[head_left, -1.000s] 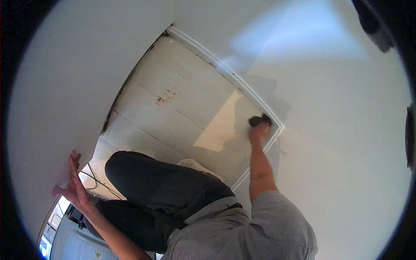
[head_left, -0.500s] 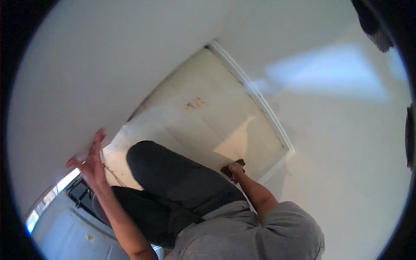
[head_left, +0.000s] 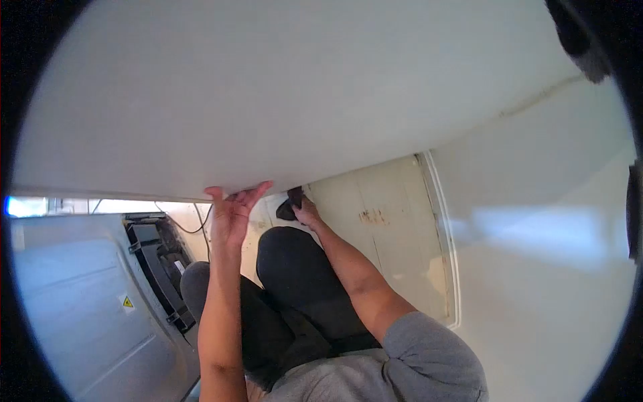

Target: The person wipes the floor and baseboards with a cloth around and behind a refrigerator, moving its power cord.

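Observation:
My left hand (head_left: 232,211) rests with spread fingers against the lower edge of a large pale panel (head_left: 234,100) and holds nothing. To its right, my right hand (head_left: 307,213) grips a dark cloth (head_left: 290,204) near the floor, close to the panel's edge and beyond my knee. The light floorboards (head_left: 341,201) carry a patch of brown specks (head_left: 374,216).
White skirting (head_left: 443,234) runs along the pale wall (head_left: 536,315) at the right. On the left are a grey appliance (head_left: 80,288) with a warning sticker, a black part (head_left: 157,261) at its side, and a dark cable (head_left: 191,230).
The view has turned, and the panel fills more of the top. My right hand has moved with the cloth from the skirting corner across the floor towards my left hand, which stays on the panel's edge.

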`<action>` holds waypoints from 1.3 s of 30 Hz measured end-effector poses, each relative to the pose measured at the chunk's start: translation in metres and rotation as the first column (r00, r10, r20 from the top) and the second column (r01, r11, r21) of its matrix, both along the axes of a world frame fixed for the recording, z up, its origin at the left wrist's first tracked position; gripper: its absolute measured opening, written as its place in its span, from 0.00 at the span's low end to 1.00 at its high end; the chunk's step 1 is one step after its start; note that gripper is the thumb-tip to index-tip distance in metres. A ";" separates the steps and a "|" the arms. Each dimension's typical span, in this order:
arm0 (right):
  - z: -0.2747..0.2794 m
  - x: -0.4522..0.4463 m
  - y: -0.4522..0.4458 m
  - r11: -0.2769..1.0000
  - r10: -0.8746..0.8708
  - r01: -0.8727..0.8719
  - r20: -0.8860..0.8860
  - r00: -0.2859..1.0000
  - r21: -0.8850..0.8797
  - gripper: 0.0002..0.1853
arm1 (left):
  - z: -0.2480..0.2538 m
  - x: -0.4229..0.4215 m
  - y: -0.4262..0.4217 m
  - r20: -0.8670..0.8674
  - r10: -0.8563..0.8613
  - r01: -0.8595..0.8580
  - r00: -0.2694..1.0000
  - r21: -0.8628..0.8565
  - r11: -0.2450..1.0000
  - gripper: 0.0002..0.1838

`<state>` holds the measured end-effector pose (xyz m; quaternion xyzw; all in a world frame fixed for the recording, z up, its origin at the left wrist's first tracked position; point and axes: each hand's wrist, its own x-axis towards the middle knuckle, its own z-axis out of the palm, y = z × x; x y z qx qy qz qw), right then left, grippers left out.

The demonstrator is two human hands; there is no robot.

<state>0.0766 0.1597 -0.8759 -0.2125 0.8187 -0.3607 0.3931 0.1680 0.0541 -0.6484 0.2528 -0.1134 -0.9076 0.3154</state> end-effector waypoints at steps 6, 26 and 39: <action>-0.018 -0.068 0.118 0.999 -0.051 0.039 -0.457 0.888 -0.037 0.24 | -0.006 0.010 -0.006 -0.009 -0.114 0.113 0.993 -0.066 0.991 0.43; -0.030 -0.049 0.061 0.605 0.770 -0.279 -0.458 0.444 0.746 0.20 | 0.037 0.023 -0.003 -0.076 0.041 -0.037 0.996 0.051 0.998 0.14; -0.014 -0.096 0.073 0.345 0.938 -0.374 -0.301 0.173 0.861 0.22 | 0.061 0.000 0.013 0.001 0.097 -0.096 0.995 0.161 0.982 0.51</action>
